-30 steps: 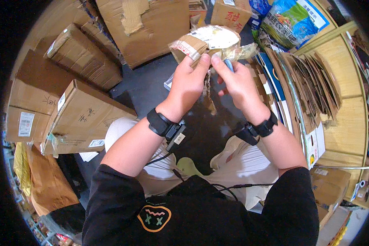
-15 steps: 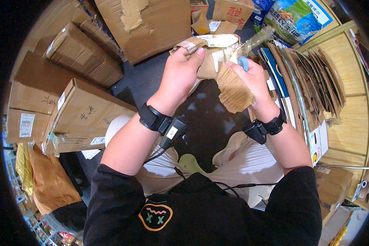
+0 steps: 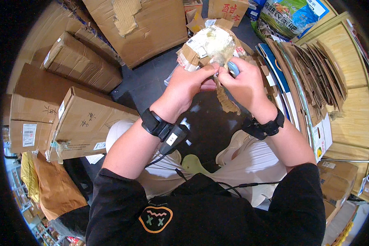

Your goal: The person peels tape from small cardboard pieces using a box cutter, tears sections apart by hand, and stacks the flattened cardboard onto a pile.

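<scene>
A crumpled bundle of brown cardboard with white labels and clear tape (image 3: 212, 41) is held up in front of me, above the dark floor. My left hand (image 3: 183, 85) is closed on its near left side, the thumb reaching toward its near edge. Across from it, my right hand (image 3: 245, 84) is closed, its thumb and fingers meeting the left thumb at that edge. A light-blue rounded object (image 3: 233, 69), its kind not clear, is gripped in the right hand. From between the hands a torn strip of cardboard (image 3: 225, 98) hangs down.
Large cardboard boxes (image 3: 139, 33) stand at the far left, with a leaning box (image 3: 88, 123) beside my left arm. Flattened cardboard sheets (image 3: 315, 78) stack upright on the right, by a wooden panel (image 3: 348, 74). A printed plastic sack (image 3: 289, 18) lies far right.
Both hands have come together at the bundle's near edge. The bundle has turned to show more white label and tape. The torn strip has swung from broadside to narrow.
</scene>
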`<state>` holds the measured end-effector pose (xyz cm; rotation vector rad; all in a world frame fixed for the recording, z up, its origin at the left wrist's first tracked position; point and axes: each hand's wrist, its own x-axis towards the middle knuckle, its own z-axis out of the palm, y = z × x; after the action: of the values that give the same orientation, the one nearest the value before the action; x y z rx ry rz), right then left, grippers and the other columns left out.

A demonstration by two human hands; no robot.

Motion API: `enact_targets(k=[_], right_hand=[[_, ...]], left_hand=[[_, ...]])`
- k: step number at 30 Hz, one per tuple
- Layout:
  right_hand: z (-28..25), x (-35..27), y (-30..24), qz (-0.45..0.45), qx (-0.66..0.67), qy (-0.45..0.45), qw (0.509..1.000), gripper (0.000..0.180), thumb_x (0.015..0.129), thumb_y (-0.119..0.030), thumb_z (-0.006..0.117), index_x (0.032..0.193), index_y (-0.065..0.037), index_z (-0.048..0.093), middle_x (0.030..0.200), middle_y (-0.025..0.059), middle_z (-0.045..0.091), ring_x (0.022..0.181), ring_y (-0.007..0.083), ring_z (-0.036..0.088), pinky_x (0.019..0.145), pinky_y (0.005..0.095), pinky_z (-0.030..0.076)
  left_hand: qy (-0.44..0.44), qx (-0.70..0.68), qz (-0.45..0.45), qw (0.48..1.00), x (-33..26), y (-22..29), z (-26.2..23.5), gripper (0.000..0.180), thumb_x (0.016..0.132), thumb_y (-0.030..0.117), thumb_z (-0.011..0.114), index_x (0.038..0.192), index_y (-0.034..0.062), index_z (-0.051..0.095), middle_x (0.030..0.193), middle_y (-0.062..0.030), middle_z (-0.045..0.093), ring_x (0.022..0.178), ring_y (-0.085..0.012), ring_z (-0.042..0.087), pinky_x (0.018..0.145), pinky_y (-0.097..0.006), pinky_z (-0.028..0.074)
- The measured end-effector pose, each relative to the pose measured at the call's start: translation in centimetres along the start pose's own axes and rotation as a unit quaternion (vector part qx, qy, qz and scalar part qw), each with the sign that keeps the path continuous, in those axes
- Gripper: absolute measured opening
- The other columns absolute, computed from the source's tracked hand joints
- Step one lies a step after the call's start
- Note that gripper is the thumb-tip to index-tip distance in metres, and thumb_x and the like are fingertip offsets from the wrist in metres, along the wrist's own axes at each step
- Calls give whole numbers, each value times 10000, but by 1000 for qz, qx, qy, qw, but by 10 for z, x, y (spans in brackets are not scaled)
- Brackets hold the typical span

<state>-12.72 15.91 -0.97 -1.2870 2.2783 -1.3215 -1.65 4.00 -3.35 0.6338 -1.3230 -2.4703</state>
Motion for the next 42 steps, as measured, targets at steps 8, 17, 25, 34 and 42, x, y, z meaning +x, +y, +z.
enact_targets(k=[8, 17, 25, 34, 42], right_hand=[[4, -3, 2, -28, 4, 2, 1000, 182, 794, -171, 657, 818, 6, 623, 659, 116, 586, 600, 177, 548, 603, 317, 468], [-11, 4, 10, 110, 67, -58, 990, 179, 794, -171, 656, 831, 1, 623, 661, 93, 614, 621, 134, 586, 589, 305, 469], [6, -6, 6, -40, -48, 29, 998, 211, 776, -186, 681, 897, -16, 653, 737, 181, 635, 636, 256, 620, 630, 334, 494], [-5, 0, 3, 7, -74, 24, 997, 197, 755, -163, 661, 855, 7, 653, 658, 157, 600, 599, 184, 594, 603, 318, 484], [-28, 5, 23, 8, -64, -48, 997, 135, 809, -120, 650, 810, 8, 607, 666, 47, 635, 582, 88, 610, 543, 243, 487]], left_hand=[[66, 10, 97, 993, 0, -7, 0, 371, 836, 44, 696, 1193, 35, 599, 1081, -60, 667, 904, -145, 659, 705, -268, 570], [115, 61, 99, 987, 9, 0, -6, 308, 843, 32, 665, 1142, -1, 602, 1038, -60, 664, 823, -148, 657, 649, -259, 554], [33, 16, -106, 994, 3, -13, -14, 230, 861, 318, 708, 886, 104, 627, 725, 0, 608, 560, -109, 547, 514, -253, 471], [133, 409, 204, 879, 10, 2, -29, 275, 792, 218, 740, 992, 36, 689, 760, -96, 704, 608, -123, 640, 602, -302, 519], [130, 537, 306, 775, 12, 15, -33, 287, 792, 240, 741, 1027, 83, 693, 886, -159, 690, 855, -352, 662, 724, -356, 538]])
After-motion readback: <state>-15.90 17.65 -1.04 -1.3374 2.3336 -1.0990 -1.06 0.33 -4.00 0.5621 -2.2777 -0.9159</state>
